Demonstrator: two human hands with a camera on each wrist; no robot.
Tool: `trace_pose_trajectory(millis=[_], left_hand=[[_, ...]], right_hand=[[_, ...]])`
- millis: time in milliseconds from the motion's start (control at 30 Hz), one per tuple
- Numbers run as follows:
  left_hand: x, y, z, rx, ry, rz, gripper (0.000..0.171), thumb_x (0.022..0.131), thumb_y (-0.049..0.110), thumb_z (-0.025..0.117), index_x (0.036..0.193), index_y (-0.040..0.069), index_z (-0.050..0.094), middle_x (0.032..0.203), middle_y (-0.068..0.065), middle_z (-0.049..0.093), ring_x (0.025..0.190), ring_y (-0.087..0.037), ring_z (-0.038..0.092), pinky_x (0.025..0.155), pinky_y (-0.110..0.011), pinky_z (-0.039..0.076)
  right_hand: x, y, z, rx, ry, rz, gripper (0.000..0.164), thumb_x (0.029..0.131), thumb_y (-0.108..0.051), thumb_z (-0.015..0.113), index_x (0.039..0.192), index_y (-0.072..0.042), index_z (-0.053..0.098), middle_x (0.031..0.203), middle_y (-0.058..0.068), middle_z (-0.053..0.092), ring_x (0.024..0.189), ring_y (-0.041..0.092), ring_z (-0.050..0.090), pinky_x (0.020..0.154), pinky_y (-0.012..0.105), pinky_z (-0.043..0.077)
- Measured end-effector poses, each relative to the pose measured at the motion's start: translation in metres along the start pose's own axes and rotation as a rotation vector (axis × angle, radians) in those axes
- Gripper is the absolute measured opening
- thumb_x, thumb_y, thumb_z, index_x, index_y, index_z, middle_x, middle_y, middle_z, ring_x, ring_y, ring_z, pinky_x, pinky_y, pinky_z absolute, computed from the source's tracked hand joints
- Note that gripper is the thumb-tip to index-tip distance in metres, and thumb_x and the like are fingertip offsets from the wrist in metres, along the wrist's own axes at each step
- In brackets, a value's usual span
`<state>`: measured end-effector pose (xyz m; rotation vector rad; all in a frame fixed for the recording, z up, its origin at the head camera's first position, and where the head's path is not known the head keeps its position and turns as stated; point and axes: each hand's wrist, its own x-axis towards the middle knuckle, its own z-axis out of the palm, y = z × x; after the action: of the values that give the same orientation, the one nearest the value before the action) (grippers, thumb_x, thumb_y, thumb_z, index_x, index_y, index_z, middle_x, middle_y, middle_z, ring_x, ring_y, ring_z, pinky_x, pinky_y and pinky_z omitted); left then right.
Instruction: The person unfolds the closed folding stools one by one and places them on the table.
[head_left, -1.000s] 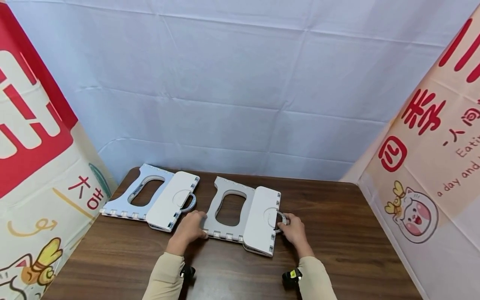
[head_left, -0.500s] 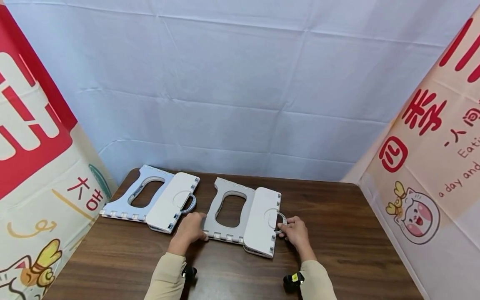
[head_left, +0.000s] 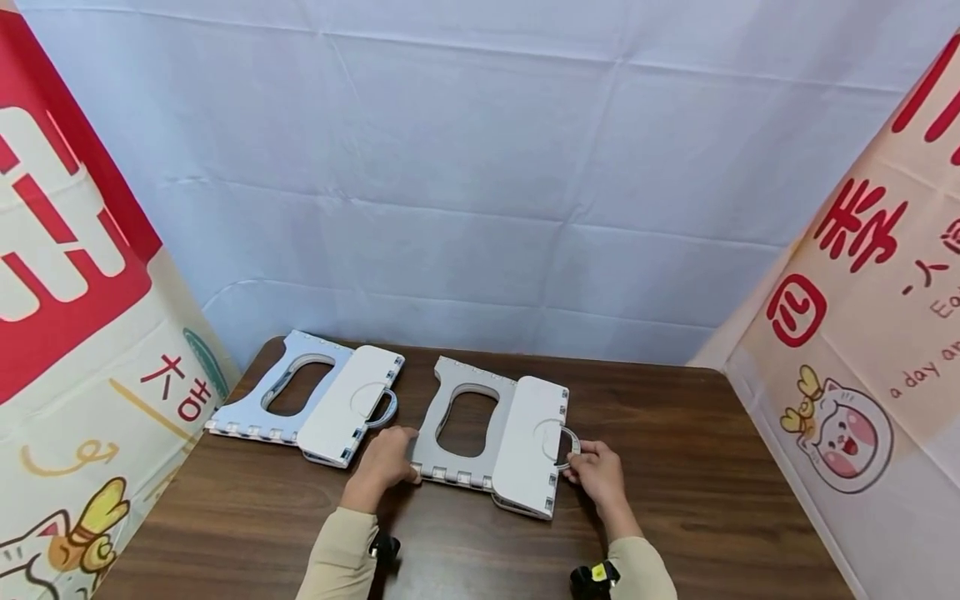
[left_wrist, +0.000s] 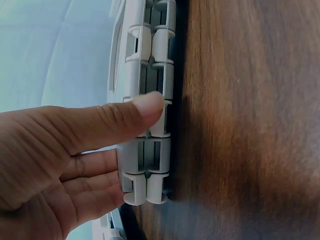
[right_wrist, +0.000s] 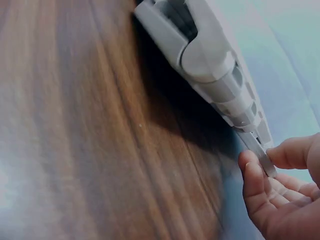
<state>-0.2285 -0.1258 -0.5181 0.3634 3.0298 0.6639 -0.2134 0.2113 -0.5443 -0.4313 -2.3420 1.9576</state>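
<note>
A grey-and-white folding stool point(head_left: 530, 450) lies folded flat on the dark wooden table point(head_left: 465, 550), its oval opening toward the left. At its near left corner is my left hand point(head_left: 382, 463). The left wrist view shows the thumb point(left_wrist: 147, 106) on the hinged edge point(left_wrist: 146, 155) and the other fingers around the end. My right hand point(head_left: 600, 477) pinches the stool's ring handle point(head_left: 576, 440) on the right side. In the right wrist view, thumb and forefinger hold the grey handle strip point(right_wrist: 261, 156). A second folding stool point(head_left: 348, 408), blue and white, lies folded further left.
Behind the table hangs a pale blue-white cloth point(head_left: 450, 183). Printed cloths hang at the left point(head_left: 82, 333) and right point(head_left: 847, 375) sides. The blue stool's ring handle point(head_left: 387, 410) lies just behind my left hand.
The head view has shifted slightly, so the table things sit a little further right. My right hand has slid slightly outward and nearer along the ring handle. Both stools stay in place.
</note>
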Motion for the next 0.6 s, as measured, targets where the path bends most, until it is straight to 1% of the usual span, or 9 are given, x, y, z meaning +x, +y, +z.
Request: trace_pose_trajectory(millis=[100,233,333,467,567,600], left_hand=[[0.0,0.002,0.002,-0.007,-0.004,0.01,0.071,0.048,0.018,0.091,0.111,-0.002,0.065,0.103,-0.017,0.063,0.095,-0.034,0.058,0.078,-0.042,0.048],[0.001,0.003,0.003,-0.019,0.0,0.007,0.071,0.048,0.016,0.091,0.111,-0.002,0.064,0.103,-0.017,0.062,0.094,-0.034,0.058,0.078,-0.042,0.048],[0.001,0.004,0.005,-0.03,0.004,0.009,0.07,0.048,0.015,0.09,0.111,-0.002,0.064,0.102,-0.017,0.063,0.092,-0.034,0.059,0.077,-0.042,0.048],[0.001,0.007,0.006,-0.05,0.002,0.028,0.069,0.049,0.016,0.09,0.11,-0.002,0.064,0.1,-0.017,0.063,0.09,-0.032,0.06,0.076,-0.042,0.048],[0.001,0.011,0.006,-0.068,-0.011,0.028,0.068,0.049,0.016,0.09,0.11,-0.002,0.064,0.101,-0.017,0.064,0.09,-0.032,0.06,0.076,-0.042,0.049],[0.001,0.012,0.006,-0.073,-0.015,0.024,0.068,0.049,0.015,0.09,0.11,-0.002,0.064,0.102,-0.017,0.064,0.091,-0.032,0.06,0.077,-0.042,0.048]], right_hand=[[-0.005,-0.003,-0.005,0.07,0.019,0.001,0.034,0.085,0.006,0.057,0.115,0.017,0.047,0.083,0.02,0.065,0.059,0.018,0.061,0.053,0.025,0.051],[-0.005,-0.008,-0.008,0.143,0.034,-0.038,0.037,0.083,0.003,0.059,0.115,0.018,0.047,0.079,0.016,0.065,0.058,0.015,0.06,0.053,0.024,0.05],[-0.001,-0.008,-0.011,0.187,0.039,-0.071,0.039,0.082,0.0,0.062,0.114,0.019,0.047,0.076,0.013,0.065,0.058,0.015,0.06,0.052,0.023,0.05],[0.015,0.011,-0.017,0.25,0.057,-0.094,0.039,0.08,-0.006,0.064,0.111,0.014,0.051,0.073,0.006,0.066,0.056,0.012,0.059,0.051,0.022,0.049],[0.018,0.013,-0.02,0.289,0.075,-0.071,0.035,0.08,-0.008,0.063,0.109,0.009,0.054,0.072,0.002,0.066,0.055,0.009,0.058,0.05,0.021,0.048],[0.015,0.009,-0.02,0.297,0.077,-0.055,0.035,0.08,-0.009,0.063,0.109,0.008,0.055,0.072,0.002,0.066,0.055,0.009,0.058,0.05,0.02,0.048]])
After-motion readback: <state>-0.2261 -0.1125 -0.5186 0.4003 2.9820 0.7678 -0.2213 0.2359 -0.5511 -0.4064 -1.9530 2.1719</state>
